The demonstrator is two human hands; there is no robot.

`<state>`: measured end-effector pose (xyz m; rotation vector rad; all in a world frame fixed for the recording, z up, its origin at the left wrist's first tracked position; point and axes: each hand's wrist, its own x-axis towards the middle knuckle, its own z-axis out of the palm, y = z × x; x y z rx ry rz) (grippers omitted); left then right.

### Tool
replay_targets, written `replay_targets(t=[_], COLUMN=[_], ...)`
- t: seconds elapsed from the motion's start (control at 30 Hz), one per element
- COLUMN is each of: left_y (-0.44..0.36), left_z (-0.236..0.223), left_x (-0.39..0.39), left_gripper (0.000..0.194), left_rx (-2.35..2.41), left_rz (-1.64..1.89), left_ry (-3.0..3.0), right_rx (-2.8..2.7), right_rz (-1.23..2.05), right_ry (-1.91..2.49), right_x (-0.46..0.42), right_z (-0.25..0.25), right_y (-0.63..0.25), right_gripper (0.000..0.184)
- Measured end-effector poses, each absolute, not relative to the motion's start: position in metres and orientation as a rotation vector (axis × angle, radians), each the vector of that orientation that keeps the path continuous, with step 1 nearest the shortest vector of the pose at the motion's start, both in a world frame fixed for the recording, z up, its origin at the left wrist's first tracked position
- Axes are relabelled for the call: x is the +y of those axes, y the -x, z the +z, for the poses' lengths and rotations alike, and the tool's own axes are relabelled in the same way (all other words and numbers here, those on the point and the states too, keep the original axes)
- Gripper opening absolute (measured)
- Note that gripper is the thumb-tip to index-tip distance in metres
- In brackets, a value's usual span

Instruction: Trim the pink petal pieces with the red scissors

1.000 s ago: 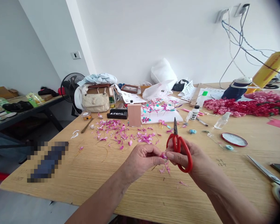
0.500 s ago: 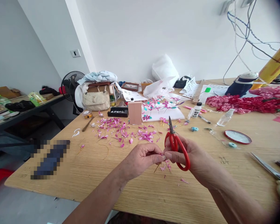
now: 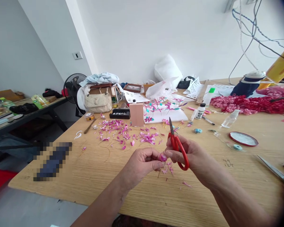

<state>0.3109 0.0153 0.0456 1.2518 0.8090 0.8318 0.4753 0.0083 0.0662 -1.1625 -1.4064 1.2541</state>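
My left hand [image 3: 145, 160] pinches a small pink-purple petal piece [image 3: 163, 157] between thumb and fingers, a thin stem poking out below. Red-handled scissors [image 3: 178, 149] rest in my right hand [image 3: 186, 154], their blades pointing up and away. My right thumb and fingertip come close to the pink piece; whether they touch it I cannot tell. Below the hands lie pink scraps [image 3: 168, 170] on the wooden table [image 3: 132, 195]. Farther off, loose pink petals [image 3: 118, 129] are spread in front of a wooden block [image 3: 136, 115].
Finished-looking pink flowers [image 3: 165, 107] with teal leaves stand on a white pad. To the right are a white bottle [image 3: 200, 112], a spray bottle [image 3: 230, 119], a round red-rimmed dish [image 3: 243, 139] and large metal scissors [image 3: 274, 170]. A canvas bag [image 3: 98, 101] sits at back left.
The pink piece in my left fingers has turned and shows more of its rounded face. My right hand and the scissors have shifted slightly left. The view has swung a little.
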Motion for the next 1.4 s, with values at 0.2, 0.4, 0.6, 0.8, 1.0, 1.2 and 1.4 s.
replay_targets(t=[0.2, 0.4, 0.6, 0.8, 1.0, 1.2, 1.4], left_y=[-0.32, -0.324, -0.326, -0.325, -0.324, -0.324, -0.324], left_z=[0.04, 0.042, 0.046, 0.047, 0.044, 0.043, 0.041], left_x=[0.008, 0.007, 0.004, 0.002, 0.004, 0.002, 0.003], left_gripper=[0.015, 0.015, 0.017, 0.018, 0.014, 0.014, 0.012], left_rx=[0.814, 0.752, 0.711, 0.661, 0.607, 0.562, 0.566], left_rz=[1.056, 1.141, 1.072, 1.029, 1.059, 0.971, 0.981], left_ry=[-1.077, -1.026, -1.052, -1.099, -1.085, -1.091, -1.085], right_rx=[-1.49, -1.7, -1.755, -1.677, -1.722, -1.683, -1.625], right_rz=[1.048, 1.071, 1.125, 1.228, 1.221, 1.24, 1.225], right_ry=[1.174, 1.329, 1.335, 1.294, 1.301, 1.288, 1.268], right_x=[-0.01, -0.04, -0.047, -0.048, -0.049, -0.048, -0.05], right_z=[0.049, 0.028, 0.035, 0.031, 0.03, 0.032, 0.035], right_y=[-0.479, -0.478, -0.478, -0.48, -0.48, -0.482, -0.484], right_gripper=[0.033, 0.043, 0.045, 0.043, 0.042, 0.039, 0.045])
